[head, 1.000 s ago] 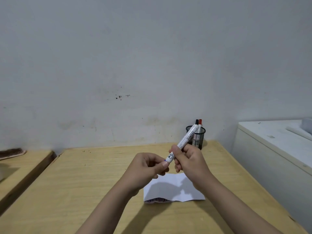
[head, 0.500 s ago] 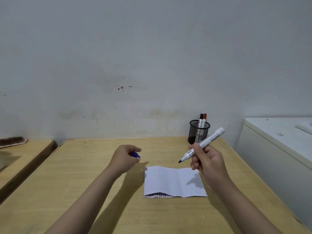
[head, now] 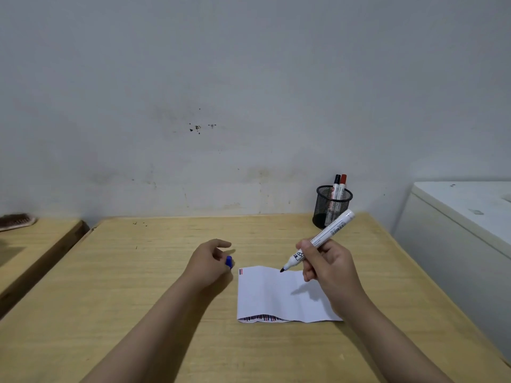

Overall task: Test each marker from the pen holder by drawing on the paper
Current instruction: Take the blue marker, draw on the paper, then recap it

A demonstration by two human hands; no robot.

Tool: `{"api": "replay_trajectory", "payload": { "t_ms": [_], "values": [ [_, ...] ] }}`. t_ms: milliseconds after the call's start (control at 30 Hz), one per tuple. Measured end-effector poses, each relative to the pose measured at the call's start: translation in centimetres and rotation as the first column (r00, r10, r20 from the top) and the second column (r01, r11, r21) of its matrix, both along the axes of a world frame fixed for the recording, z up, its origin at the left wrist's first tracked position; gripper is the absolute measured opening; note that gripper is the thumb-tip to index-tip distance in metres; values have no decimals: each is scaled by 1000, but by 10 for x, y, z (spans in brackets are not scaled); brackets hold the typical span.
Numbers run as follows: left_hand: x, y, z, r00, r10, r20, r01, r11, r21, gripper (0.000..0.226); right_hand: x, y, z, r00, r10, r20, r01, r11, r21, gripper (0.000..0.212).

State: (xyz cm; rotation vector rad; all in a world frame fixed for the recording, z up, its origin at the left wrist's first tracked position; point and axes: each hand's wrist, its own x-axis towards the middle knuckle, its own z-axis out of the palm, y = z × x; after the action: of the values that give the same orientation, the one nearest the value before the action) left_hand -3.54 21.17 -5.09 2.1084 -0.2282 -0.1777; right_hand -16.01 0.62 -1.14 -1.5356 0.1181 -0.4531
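Right hand (head: 329,268) grips uncapped marker (head: 320,239), tip slanting down-left over paper's (head: 276,294) far edge | left hand (head: 210,262) closed on blue cap (head: 229,262), beside paper | pen holder (head: 331,207) behind.

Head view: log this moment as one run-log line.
right hand: holds uncapped marker, tip at paper far edge | left hand: holds blue cap | pen holder: two markers

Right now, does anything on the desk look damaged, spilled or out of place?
Nothing is spilled or broken. The paper is creased, and its near edge is folded up, showing pen strokes underneath. The marker is uncapped in the right hand; the left hand holds its blue cap.
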Motion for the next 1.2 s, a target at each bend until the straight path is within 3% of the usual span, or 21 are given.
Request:
{"api": "replay_trajectory", "payload": {
  "t_ms": [100, 200, 267, 367, 467, 633, 933, 1200],
  "values": [
    [-4, 4, -2, 999, 52, -12, -53, 995, -87, 47, 9, 8, -5, 1000, 3, -10, -3, 1000, 10, 25],
    [-19, 5, -7, 990, 119, 71, -104, 976, -191, 24, 18, 16, -5, 1000, 1, 24, -1, 1000, 30, 19],
    [-30, 7, -12, 996, 45, 80, -26, 976, -217, 16, 27, 21, -7, 999, 16, 35, -17, 999, 28, 21],
    [-41, 8, -17, 989, -87, 121, 90, 996, -21, 17, 42, 30, -15, 999, 43, -12, -43, 998, 40, 26],
    [-43, 6, -21, 973, -109, 201, 87, 989, 118, 16, 58, 41, -28, 992, 73, -101, -65, 995, 77, 30],
    [-41, 10, -27, 951, -168, 258, 143, 983, 112, 12, 80, 51, -51, 976, 64, -207, -57, 998, 37, 31],
    [-35, 13, -30, 904, -264, 337, 216, 961, 173, 20, 80, 54, -60, 987, -27, -161, 6, 991, -132, 31],
    [-37, 13, -29, 885, -288, 367, 218, 951, 219, 33, 79, 55, -61, 989, -19, -143, -8, 983, -183, 33]
  ]
}}
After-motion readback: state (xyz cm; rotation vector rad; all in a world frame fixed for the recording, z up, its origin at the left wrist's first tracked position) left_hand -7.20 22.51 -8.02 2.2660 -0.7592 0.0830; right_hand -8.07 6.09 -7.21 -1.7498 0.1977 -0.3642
